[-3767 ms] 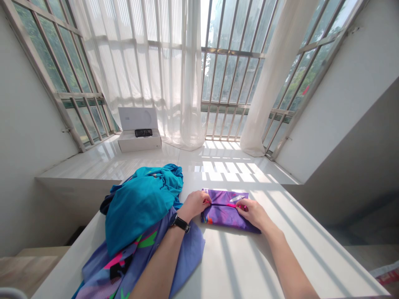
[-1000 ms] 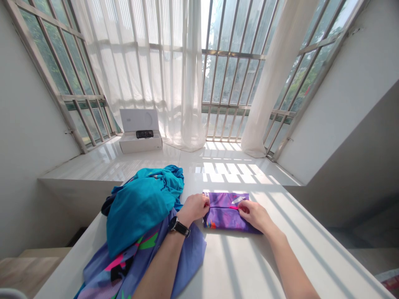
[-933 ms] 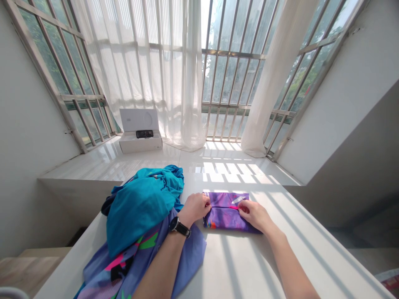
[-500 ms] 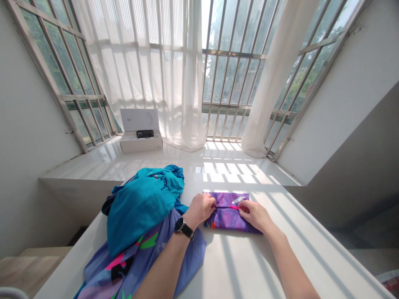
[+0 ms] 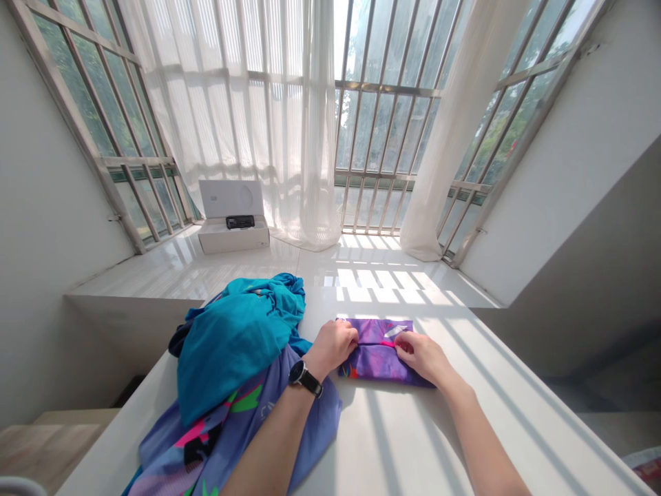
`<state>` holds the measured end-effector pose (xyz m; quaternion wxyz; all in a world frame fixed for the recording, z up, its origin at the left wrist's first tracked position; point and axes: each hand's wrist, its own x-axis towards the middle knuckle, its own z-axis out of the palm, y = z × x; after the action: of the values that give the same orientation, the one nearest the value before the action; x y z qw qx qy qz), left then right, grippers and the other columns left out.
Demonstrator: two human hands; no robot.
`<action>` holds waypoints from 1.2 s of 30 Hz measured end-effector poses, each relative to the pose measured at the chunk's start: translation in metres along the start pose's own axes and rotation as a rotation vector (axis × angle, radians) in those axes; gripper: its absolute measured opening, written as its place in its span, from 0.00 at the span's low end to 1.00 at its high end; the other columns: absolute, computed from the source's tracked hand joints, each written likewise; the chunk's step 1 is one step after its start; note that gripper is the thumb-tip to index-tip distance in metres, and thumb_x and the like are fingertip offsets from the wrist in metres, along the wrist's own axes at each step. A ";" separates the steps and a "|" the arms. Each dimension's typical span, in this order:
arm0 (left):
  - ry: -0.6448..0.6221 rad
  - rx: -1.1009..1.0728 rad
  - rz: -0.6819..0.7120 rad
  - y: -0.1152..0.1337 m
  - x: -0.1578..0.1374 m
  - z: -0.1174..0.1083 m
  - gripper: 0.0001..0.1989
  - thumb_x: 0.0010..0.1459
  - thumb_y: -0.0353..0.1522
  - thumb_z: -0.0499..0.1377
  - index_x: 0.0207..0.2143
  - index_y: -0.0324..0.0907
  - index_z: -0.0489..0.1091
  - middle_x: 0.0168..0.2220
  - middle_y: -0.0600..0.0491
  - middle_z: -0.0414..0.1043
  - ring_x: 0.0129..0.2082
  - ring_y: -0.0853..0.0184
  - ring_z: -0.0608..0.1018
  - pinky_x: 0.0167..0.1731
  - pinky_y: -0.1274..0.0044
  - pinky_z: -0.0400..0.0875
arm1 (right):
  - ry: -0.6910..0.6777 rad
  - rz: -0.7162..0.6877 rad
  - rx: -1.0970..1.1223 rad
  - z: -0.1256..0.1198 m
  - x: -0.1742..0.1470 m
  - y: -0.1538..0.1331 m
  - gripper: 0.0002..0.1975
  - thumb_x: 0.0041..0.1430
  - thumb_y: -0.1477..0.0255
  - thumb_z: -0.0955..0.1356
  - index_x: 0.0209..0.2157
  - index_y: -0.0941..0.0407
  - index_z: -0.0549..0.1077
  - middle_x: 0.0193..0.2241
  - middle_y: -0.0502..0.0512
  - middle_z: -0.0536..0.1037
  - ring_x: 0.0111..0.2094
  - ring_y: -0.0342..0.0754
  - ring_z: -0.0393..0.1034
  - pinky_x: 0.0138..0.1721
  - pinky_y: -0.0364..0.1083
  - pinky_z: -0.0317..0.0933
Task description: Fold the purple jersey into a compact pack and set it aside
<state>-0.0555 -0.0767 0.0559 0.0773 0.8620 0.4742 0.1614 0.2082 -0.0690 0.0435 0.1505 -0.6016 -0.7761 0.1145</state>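
A purple patterned garment (image 5: 379, 364), folded into a flat rectangle, lies on the white table (image 5: 413, 441). A fold line runs lengthwise across its middle. My left hand (image 5: 334, 344), with a black-strapped watch at the wrist, grips the fold at its left end. At the right part my right hand (image 5: 419, 353) pinches the same fold between thumb and fingers, beside a pink patch. Left of my left forearm is a loose heap of clothing, a teal garment (image 5: 232, 351) on top of a lavender one (image 5: 310, 420) with green, pink and black print.
An open white box (image 5: 235, 240) with a black device (image 5: 240, 222) in it stands on the window ledge (image 5: 139, 272). Sheer curtains (image 5: 299, 158) hang before the barred window. A wooden surface (image 5: 46, 448) shows low at left.
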 end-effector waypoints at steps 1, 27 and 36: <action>-0.001 0.000 0.001 0.000 0.000 0.000 0.10 0.66 0.30 0.57 0.36 0.44 0.78 0.38 0.51 0.78 0.41 0.62 0.77 0.42 0.75 0.69 | -0.001 0.000 -0.001 0.000 0.000 0.000 0.09 0.57 0.70 0.65 0.33 0.52 0.78 0.29 0.51 0.78 0.30 0.48 0.70 0.32 0.45 0.57; 0.020 -0.046 0.006 -0.003 0.000 0.003 0.07 0.65 0.29 0.58 0.35 0.43 0.77 0.37 0.51 0.77 0.40 0.62 0.77 0.40 0.76 0.70 | -0.002 0.008 -0.008 0.001 0.001 0.002 0.08 0.57 0.71 0.65 0.33 0.52 0.78 0.28 0.51 0.78 0.30 0.47 0.71 0.32 0.44 0.57; 0.005 -0.045 -0.001 -0.002 0.001 0.002 0.08 0.65 0.29 0.58 0.35 0.44 0.77 0.38 0.51 0.77 0.41 0.62 0.77 0.41 0.76 0.70 | -0.012 0.005 -0.003 0.002 0.000 0.002 0.09 0.59 0.71 0.64 0.34 0.52 0.77 0.29 0.51 0.78 0.31 0.48 0.71 0.33 0.44 0.57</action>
<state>-0.0564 -0.0749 0.0538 0.0953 0.8595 0.4710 0.1742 0.2096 -0.0680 0.0411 0.1448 -0.6031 -0.7756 0.1170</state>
